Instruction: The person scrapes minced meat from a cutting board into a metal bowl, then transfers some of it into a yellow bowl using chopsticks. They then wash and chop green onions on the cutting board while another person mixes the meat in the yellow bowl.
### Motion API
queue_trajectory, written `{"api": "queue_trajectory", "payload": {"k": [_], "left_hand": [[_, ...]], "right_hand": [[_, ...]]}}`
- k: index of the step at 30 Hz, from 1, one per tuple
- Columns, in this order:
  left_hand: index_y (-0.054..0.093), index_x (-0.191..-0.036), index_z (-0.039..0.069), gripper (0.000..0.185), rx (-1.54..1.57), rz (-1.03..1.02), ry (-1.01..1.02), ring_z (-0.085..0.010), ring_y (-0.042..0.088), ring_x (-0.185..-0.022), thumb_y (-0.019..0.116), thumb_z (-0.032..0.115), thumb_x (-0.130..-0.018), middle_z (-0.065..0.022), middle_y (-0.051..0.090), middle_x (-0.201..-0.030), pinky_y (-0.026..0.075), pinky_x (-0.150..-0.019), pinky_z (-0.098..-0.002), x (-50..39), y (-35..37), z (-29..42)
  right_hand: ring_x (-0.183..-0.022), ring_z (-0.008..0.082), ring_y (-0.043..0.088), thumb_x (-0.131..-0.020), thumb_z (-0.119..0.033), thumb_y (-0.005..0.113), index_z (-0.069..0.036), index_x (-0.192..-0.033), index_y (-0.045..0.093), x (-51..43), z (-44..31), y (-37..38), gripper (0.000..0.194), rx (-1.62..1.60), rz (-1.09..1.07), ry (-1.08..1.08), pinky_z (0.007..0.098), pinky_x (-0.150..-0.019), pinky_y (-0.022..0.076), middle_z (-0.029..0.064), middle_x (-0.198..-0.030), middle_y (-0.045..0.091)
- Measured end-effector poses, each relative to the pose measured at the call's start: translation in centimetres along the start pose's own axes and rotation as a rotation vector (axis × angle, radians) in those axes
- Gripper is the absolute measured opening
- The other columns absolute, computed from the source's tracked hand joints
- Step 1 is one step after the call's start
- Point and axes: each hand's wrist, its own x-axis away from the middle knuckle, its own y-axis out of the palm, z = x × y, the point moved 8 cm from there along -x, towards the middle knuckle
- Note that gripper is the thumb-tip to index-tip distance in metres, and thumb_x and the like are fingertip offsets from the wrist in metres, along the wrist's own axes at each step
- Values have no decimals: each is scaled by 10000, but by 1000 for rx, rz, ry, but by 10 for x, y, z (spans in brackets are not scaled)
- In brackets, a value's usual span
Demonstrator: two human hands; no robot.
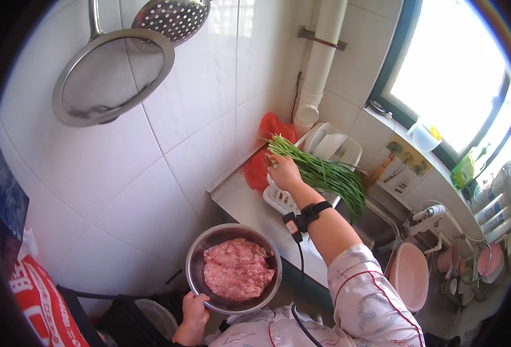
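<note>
My left hand [196, 313] grips the rim of a stainless steel bowl [190, 266], its thumb over the edge. Pink minced meat [238, 270] lies in the bowl, which is held in front of my body. My right hand [285, 172] reaches over a white plastic basket [277, 197] on the counter. Its fingers are around a small brownish piece [269, 159], possibly ginger; the fingers partly hide it. Right beside this hand lies a bunch of long green chives or thin scallions [325, 173], draped across the basket toward the sink.
A red plastic bag [255, 171] sits against the wall on the metal counter [238, 195]. The sink [375, 219], faucet [429, 213] and a pink basin [408, 275] are to the right. A fine-mesh strainer [112, 78] and a perforated ladle [173, 19] hang upper left. A black cable [301, 269] trails from my right wrist.
</note>
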Motion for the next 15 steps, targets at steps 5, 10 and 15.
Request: {"api": "queue_trajectory", "payload": {"k": [5, 10, 15], "left_hand": [[573, -929, -50, 279, 8, -2, 19, -263, 640, -707, 465, -102, -677, -134, 618, -845, 556, -575, -372, -24, 3, 16], [566, -984, -37, 336, -17, -69, 23, -279, 636, -799, 452, -113, -677, -138, 622, -907, 558, -706, -424, -46, 13, 28], [572, -930, -61, 273, -44, -70, 47, -237, 627, -730, 473, -93, -678, -113, 611, -861, 535, -615, -346, -44, 26, 33]], "right_hand": [[-857, 342, 623, -755, -174, 679, -41, -880, 690, -15, 11, 11, 183, 22, -38, -17, 399, -782, 489, 164, -869, 643], [-832, 364, 604, -786, -155, 662, -22, -862, 654, -7, 5, -14, 153, 14, 3, -57, 421, -740, 478, 178, -857, 626], [-732, 393, 581, -853, -143, 609, -15, -802, 547, 17, -43, -95, 151, -67, 295, -206, 444, -640, 466, 191, -782, 584]]}}
